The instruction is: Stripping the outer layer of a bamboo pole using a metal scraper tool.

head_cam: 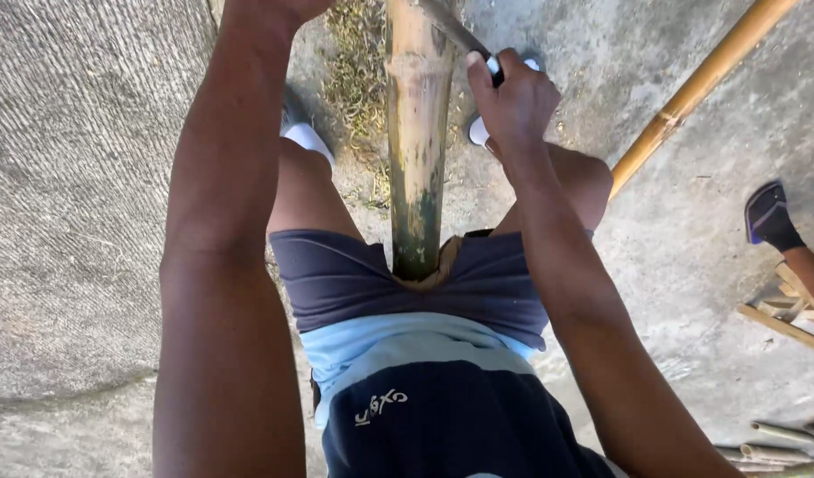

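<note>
Single head-worn view, steeply downward and close over the person's own torso, arms and concrete ground.

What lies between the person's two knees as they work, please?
In the head view, a thick bamboo pole runs between the knees, its near end against the shorts.

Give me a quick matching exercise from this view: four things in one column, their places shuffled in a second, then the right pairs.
Things:
1. thick bamboo pole
2. right hand
3. thin bamboo pole
4. other person's foot

Places:
A. at the right edge, in a dark sandal
B. lying slantwise on the concrete, upper right
C. between the person's legs, running up the middle
D. shut on a blade handle beside the thick pole

Pairs: 1-C, 2-D, 3-B, 4-A
</note>
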